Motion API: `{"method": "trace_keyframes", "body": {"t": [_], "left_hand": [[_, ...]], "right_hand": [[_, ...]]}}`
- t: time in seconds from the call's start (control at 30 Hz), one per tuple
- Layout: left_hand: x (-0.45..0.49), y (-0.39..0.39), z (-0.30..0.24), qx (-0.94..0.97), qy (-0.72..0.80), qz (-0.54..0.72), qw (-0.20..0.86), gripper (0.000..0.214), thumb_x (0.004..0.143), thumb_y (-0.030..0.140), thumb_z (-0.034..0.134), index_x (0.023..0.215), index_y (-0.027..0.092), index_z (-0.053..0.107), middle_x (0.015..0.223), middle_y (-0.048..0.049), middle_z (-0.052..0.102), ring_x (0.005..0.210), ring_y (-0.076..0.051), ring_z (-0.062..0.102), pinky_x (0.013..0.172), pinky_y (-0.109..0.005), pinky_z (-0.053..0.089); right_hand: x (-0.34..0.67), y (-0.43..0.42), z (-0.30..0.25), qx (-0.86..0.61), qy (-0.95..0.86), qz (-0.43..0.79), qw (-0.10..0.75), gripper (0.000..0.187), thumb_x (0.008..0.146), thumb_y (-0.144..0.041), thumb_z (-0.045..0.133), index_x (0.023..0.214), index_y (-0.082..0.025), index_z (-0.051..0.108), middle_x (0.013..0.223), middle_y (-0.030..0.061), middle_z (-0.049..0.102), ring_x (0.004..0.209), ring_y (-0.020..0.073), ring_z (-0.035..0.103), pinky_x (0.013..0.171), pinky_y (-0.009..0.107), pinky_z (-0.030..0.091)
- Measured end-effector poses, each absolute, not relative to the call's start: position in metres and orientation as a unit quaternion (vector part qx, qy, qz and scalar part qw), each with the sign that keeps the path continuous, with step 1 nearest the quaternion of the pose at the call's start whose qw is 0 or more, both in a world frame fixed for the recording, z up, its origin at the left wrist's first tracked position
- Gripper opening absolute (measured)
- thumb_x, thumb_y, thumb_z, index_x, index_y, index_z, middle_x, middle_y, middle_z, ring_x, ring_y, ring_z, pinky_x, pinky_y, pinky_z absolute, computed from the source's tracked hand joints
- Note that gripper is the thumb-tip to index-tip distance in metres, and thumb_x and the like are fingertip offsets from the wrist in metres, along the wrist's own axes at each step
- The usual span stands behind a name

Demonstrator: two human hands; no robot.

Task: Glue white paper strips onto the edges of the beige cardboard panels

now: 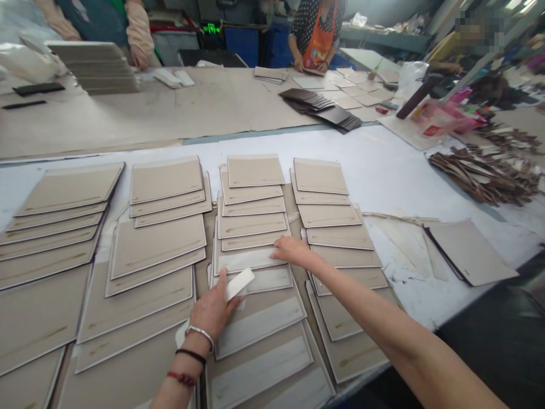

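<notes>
Overlapping beige boards with dark edges lie in columns in front of me. My left hand (215, 307) is closed around a small stack of white strips (240, 283), low over the third column from the left. A bracelet and two bands circle that wrist. My right hand (293, 251) has its fingers pressed together at the right end of a pale strip (249, 260), which lies along the lower part of a board (252, 227) in the same column. Nearer boards there carry similar pale strips (261, 326). Boards in the neighbouring columns (159, 244) show brownish smears along their lower edges.
Across the table, a person stands by a tall stack of boards (97, 68); another, in an orange apron (323, 42), handles pieces. Dark panels (319, 108) are fanned out there. On the right are brown scraps (485, 176), a pink basket (443, 119) and loose boards (472, 250).
</notes>
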State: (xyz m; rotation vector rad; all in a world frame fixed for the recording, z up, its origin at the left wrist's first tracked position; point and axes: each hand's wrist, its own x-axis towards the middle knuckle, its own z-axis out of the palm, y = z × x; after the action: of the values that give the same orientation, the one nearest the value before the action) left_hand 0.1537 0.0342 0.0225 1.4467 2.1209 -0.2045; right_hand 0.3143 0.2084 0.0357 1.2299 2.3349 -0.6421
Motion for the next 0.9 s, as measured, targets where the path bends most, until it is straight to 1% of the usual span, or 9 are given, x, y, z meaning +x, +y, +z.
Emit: {"method": "trace_keyframes", "body": {"t": [0.23,0.43,0.57,0.67,0.73,0.8,0.83,0.87,0.9], "left_hand": [[0.154,0.035,0.023,0.534,0.793,-0.081,0.282,0.068,0.084,0.045,0.035,0.136,0.013,0.007,0.109,-0.0155,0.06,0.093,-0.026,0.059,0.071,-0.031,0.042],[0.154,0.036,0.023,0.538,0.79,-0.088,0.281,0.067,0.084,0.045,0.035,0.136,0.013,0.007,0.109,-0.0166,0.06,0.093,-0.026,0.059,0.072,-0.031,0.041],[0.154,0.036,0.023,0.535,0.79,-0.09,0.285,0.068,0.084,0.046,0.034,0.136,0.013,0.006,0.11,-0.0163,0.06,0.094,-0.025,0.059,0.072,-0.031,0.041],[0.155,0.036,0.024,0.535,0.791,-0.084,0.285,0.068,0.084,0.045,0.035,0.136,0.013,0.006,0.113,-0.0163,0.058,0.094,-0.024,0.059,0.073,-0.031,0.041],[0.155,0.036,0.024,0.535,0.791,-0.081,0.287,0.068,0.084,0.045,0.035,0.136,0.012,0.007,0.113,-0.0164,0.058,0.095,-0.024,0.059,0.073,-0.031,0.042],[0.155,0.035,0.025,0.534,0.789,-0.079,0.292,0.068,0.084,0.044,0.035,0.136,0.012,0.006,0.112,-0.0165,0.059,0.095,-0.024,0.059,0.074,-0.031,0.042],[0.155,0.035,0.024,0.534,0.788,-0.077,0.294,0.068,0.084,0.044,0.034,0.136,0.011,0.006,0.112,-0.0167,0.059,0.095,-0.024,0.059,0.075,-0.032,0.042],[0.155,0.035,0.024,0.534,0.788,-0.075,0.296,0.067,0.084,0.043,0.034,0.136,0.011,0.006,0.114,-0.0171,0.058,0.096,-0.025,0.059,0.076,-0.032,0.042],[0.155,0.035,0.023,0.536,0.787,-0.072,0.298,0.067,0.084,0.043,0.034,0.136,0.01,0.005,0.115,-0.0175,0.057,0.096,-0.025,0.058,0.076,-0.033,0.042]], "right_hand": [[0.313,0.207,0.031,0.436,0.846,-0.218,0.216,0.032,0.078,-0.041,0.051,0.1,-0.02,0.061,0.108,0.0102,0.06,0.103,0.0215,0.053,0.082,0.031,0.04],[0.313,0.205,0.028,0.434,0.852,-0.205,0.21,0.03,0.077,-0.041,0.054,0.096,-0.019,0.062,0.103,0.0111,0.062,0.099,0.0225,0.055,0.079,0.031,0.041],[0.312,0.203,0.033,0.46,0.847,-0.181,0.196,0.034,0.075,-0.043,0.057,0.092,-0.014,0.062,0.098,0.015,0.063,0.096,0.0261,0.057,0.077,0.034,0.042],[0.313,0.196,0.044,0.499,0.834,-0.149,0.18,0.03,0.077,-0.036,0.057,0.094,-0.012,0.061,0.097,0.0172,0.062,0.093,0.0269,0.057,0.075,0.035,0.043],[0.315,0.184,0.047,0.504,0.844,-0.12,0.135,0.029,0.081,-0.03,0.053,0.103,-0.011,0.057,0.104,0.0181,0.059,0.098,0.0269,0.055,0.077,0.036,0.043],[0.319,0.166,0.042,0.45,0.885,-0.107,0.059,0.035,0.083,-0.031,0.05,0.113,-0.012,0.051,0.113,0.0172,0.055,0.108,0.0261,0.048,0.086,0.037,0.04],[0.321,0.157,0.036,0.386,0.914,-0.12,0.03,0.042,0.083,-0.034,0.049,0.12,-0.014,0.046,0.12,0.0156,0.052,0.114,0.0248,0.043,0.092,0.037,0.036],[0.324,0.148,0.029,0.321,0.936,-0.141,0.012,0.049,0.084,-0.039,0.046,0.125,-0.013,0.041,0.127,0.0142,0.046,0.121,0.0233,0.036,0.099,0.036,0.03],[0.327,0.14,0.021,0.285,0.945,-0.158,0.008,0.054,0.084,-0.044,0.043,0.128,-0.012,0.038,0.132,0.0136,0.041,0.125,0.0224,0.03,0.103,0.036,0.024]]}}
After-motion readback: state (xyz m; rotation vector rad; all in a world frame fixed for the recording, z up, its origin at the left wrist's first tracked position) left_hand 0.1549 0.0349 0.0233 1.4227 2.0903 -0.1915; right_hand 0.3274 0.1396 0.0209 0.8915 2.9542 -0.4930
